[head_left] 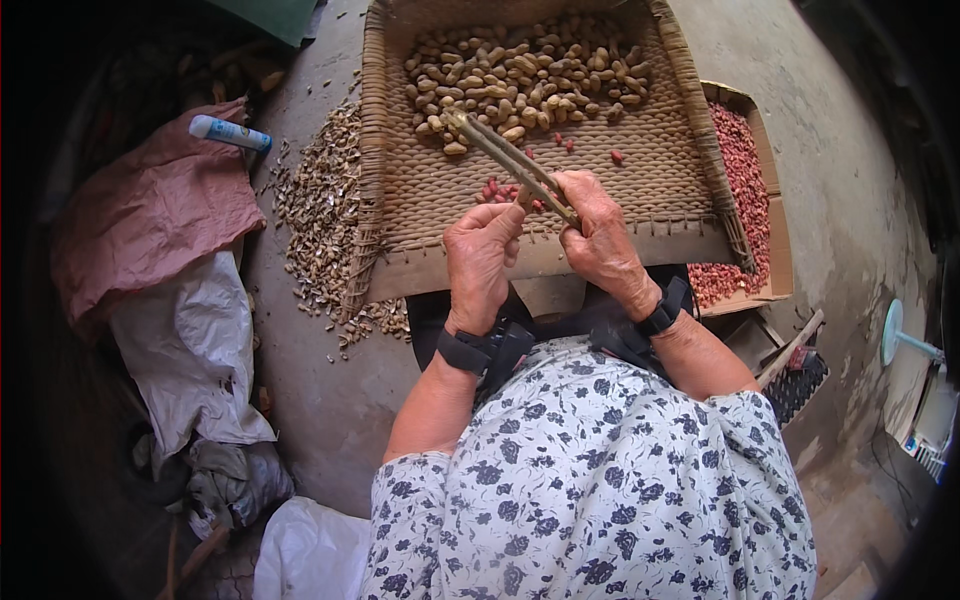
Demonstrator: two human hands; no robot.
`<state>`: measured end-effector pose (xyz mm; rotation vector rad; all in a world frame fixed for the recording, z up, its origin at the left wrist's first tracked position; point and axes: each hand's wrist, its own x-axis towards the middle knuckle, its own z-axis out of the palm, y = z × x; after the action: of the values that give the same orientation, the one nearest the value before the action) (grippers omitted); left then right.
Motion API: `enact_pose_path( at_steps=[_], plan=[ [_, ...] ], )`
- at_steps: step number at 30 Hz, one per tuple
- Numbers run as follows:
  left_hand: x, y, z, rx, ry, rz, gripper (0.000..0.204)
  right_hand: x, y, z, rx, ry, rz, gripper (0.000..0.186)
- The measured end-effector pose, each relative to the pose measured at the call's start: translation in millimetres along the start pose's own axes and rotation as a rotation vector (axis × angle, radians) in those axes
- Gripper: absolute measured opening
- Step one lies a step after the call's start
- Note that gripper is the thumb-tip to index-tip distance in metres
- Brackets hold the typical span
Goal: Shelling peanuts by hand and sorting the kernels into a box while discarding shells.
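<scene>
My right hand (597, 228) is wrapped round the near end of wooden tongs (500, 150), two narrow sticks lying side by side and pointing away to the left. Close against their near part, my left hand (482, 250) is closed, its thumb and fingers pinching a small tan thing that looks like a peanut (525, 197). Both hands are above the near side of a woven basket tray (420, 200). Unshelled peanuts (520, 75) are heaped at its far side. A few red peanut kernels (495, 190) lie on the weave below the tongs, partly hidden by my hands.
Broken peanut shells (325, 200) are spread on the floor left of the tray. At right, a cardboard box (777, 240) holds many red kernels (738, 190). A reddish sack (165, 190), a white sack (190, 340) and a blue-and-white tube (230, 132) are at far left.
</scene>
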<state>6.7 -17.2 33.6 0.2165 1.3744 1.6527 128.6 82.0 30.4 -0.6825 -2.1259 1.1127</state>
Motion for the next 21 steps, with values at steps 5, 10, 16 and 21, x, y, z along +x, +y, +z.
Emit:
enact_pose_path(
  at_steps=[5,10,16,21],
  plan=[
    [-1.1,-5.3,2.0,0.004,-0.012,-0.022,0.014,1.7,-7.1,-2.1,0.18,-0.072,0.238,0.025],
    [-3.4,-2.2,7.2,0.071,-0.047,-0.071,0.015,3.6,-10.0,-3.1,0.276,-0.135,0.298,0.02],
    [-5.8,0.1,7.4,0.104,-0.046,-0.07,0.017,3.4,-18.0,-4.2,0.436,-0.148,0.392,0.019],
    [-7.9,-2.8,14.1,-0.042,-0.015,-0.133,0.018,-4.9,-9.1,7.0,0.366,-0.035,0.388,0.018]
  ],
)
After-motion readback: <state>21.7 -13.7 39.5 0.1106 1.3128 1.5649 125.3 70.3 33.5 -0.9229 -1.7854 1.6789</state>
